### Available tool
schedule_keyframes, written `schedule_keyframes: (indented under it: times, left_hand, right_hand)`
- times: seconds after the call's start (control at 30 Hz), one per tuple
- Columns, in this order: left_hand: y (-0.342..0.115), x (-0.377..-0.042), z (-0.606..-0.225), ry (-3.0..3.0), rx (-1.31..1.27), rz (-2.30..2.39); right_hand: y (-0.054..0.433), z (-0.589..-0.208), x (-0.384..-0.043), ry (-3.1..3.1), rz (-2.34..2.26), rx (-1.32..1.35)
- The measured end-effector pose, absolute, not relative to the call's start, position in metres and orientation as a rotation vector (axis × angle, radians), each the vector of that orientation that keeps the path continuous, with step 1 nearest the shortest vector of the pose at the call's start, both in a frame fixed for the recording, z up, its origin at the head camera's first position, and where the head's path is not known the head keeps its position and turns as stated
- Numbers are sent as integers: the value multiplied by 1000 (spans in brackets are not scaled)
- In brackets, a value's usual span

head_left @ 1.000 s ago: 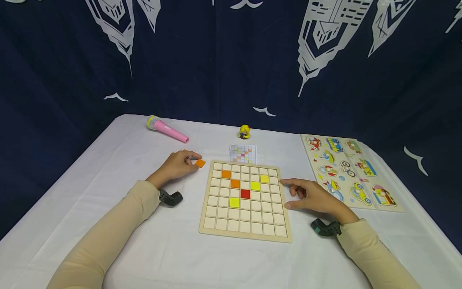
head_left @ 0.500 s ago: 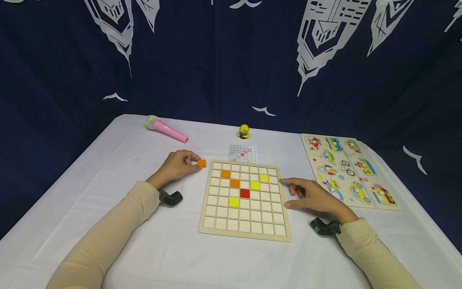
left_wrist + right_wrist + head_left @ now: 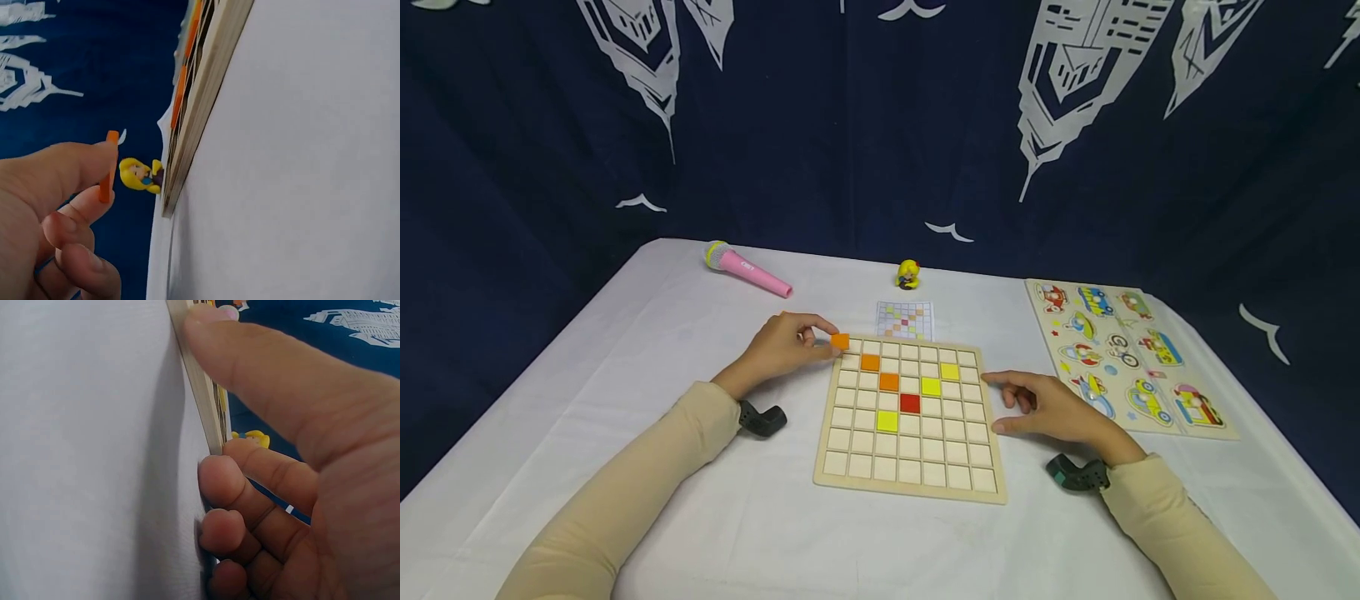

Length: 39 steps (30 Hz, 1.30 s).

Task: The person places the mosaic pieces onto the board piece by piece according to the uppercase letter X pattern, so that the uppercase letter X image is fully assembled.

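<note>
My left hand (image 3: 782, 346) pinches an orange square tile (image 3: 840, 342) between thumb and index finger. In the left wrist view the tile (image 3: 109, 167) is held edge-on, apart from the board. Seen from the head, it overlaps the far left corner of the wooden grid board (image 3: 910, 493). Orange tiles (image 3: 870, 362), yellow tiles (image 3: 950, 372) and one red tile (image 3: 910, 403) sit in the board's cells. My right hand (image 3: 1045, 407) rests at the board's right edge, its thumb and index fingertip touching the rim and the other fingers loosely bent.
Behind the board lie a small printed grid card (image 3: 906, 320) and a yellow-haired figurine (image 3: 907, 274). A pink toy microphone (image 3: 748, 269) lies at the back left. On the right is a picture puzzle board (image 3: 1105, 325). A bit of orange shows behind my left hand.
My left hand has moved right with the orange tile, from beside the board to over its far left corner. The tile has turned slightly in the fingers. My right hand stays put.
</note>
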State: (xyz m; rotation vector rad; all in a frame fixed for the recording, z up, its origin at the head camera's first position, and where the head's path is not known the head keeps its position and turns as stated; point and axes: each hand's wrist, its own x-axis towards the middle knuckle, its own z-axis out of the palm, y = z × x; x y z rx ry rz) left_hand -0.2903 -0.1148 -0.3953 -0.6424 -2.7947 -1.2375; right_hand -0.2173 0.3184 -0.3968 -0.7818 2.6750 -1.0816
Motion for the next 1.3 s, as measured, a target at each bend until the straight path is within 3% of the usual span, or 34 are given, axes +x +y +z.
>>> schedule_keyframes:
  times: [0.9,1.3]
  left_hand:
    - [-47,-245,-374,-2947,-1076,-968]
    - [-19,-234,-370,-2990,-1157,-788]
  right_hand:
    - [319,-399,-218,2680,-1088,-801]
    - [320,-399,-219,2685,-1082,-794]
